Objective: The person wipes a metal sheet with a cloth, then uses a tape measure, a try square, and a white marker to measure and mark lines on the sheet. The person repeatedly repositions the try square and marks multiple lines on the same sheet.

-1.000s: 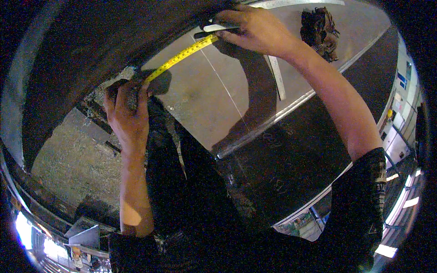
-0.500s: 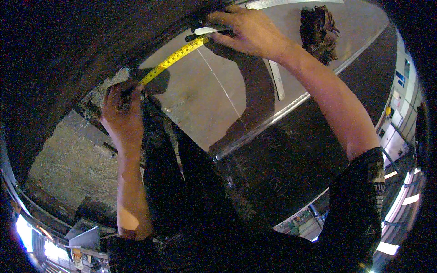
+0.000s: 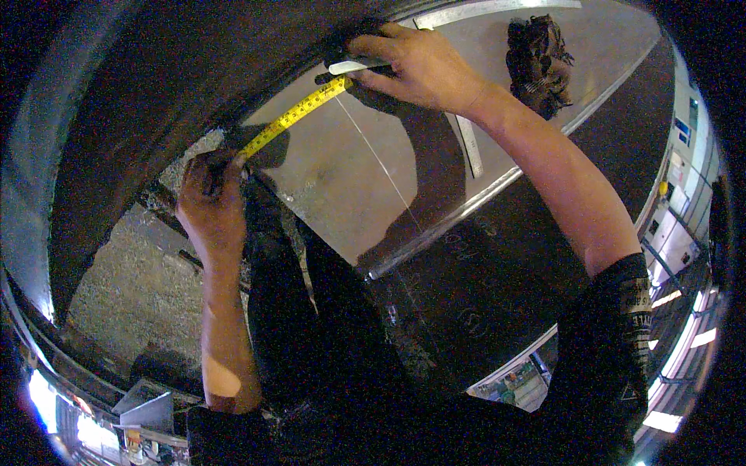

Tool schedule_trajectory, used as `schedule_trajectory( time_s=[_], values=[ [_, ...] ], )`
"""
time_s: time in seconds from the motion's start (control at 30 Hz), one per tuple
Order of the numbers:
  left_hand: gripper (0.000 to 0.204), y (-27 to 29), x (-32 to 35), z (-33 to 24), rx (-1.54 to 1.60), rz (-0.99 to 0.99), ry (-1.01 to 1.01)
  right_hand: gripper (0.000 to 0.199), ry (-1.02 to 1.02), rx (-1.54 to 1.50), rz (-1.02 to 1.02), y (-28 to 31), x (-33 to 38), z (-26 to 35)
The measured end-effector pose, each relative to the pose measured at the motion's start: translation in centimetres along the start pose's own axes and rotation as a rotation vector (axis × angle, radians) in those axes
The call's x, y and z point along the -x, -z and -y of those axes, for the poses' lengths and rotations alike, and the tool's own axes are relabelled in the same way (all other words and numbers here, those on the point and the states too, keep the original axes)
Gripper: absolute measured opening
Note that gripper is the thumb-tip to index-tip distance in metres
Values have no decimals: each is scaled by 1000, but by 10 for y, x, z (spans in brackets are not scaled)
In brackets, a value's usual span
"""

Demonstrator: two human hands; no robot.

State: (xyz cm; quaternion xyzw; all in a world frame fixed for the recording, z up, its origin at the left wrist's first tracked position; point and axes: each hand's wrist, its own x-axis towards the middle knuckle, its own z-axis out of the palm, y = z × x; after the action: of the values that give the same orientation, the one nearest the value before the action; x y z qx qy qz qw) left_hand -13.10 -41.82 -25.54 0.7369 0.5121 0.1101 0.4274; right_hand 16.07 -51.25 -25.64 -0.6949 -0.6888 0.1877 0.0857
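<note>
A yellow tape measure blade (image 3: 291,116) stretches slantwise between my two hands, above a grey-brown metal surface. My left hand (image 3: 211,202) pinches its lower left end near a rough edge. At the upper right end my right hand (image 3: 423,71) is closed, with the blade running up to its fingers. A slim white-and-black piece (image 3: 350,67) also sticks out of the right hand; I cannot tell whether it is a marker or part of the tape's case. A thin pale straight line (image 3: 377,151) runs across the surface below the blade.
A metal square (image 3: 470,147) lies partly behind my right hand and forearm. Crumpled dark brown gloves (image 3: 538,66) rest to its right. A shiny seam (image 3: 482,198) borders a dark plate (image 3: 497,256). A large dark curved wall (image 3: 155,70) rises on the far left.
My right hand and its end of the blade sit slightly lower in the picture. The left hand has barely shifted, and the tape remains stretched between them.
</note>
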Motion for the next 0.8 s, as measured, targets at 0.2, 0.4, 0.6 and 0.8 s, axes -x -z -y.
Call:
schedule_trajectory(
  time_s=[0.2, 0.4, 0.6, 0.8],
  values=[
    [14, 4, 4, 1, 44, -12, -1, 39, 7, -2, -7, 4, -1, 1],
    [12, 4, 4, 0, 51, -23, -25, 39, -13, 7, 10, 1, -2, 3],
    [11, 3, 4, -1, 30, -31, -18, 41, 3, 14, -2, -2, -3, 2],
    [11, 2, 4, -2, 58, -24, 24, 41, -6, -8, -1, -3, -4, 2]
  ],
)
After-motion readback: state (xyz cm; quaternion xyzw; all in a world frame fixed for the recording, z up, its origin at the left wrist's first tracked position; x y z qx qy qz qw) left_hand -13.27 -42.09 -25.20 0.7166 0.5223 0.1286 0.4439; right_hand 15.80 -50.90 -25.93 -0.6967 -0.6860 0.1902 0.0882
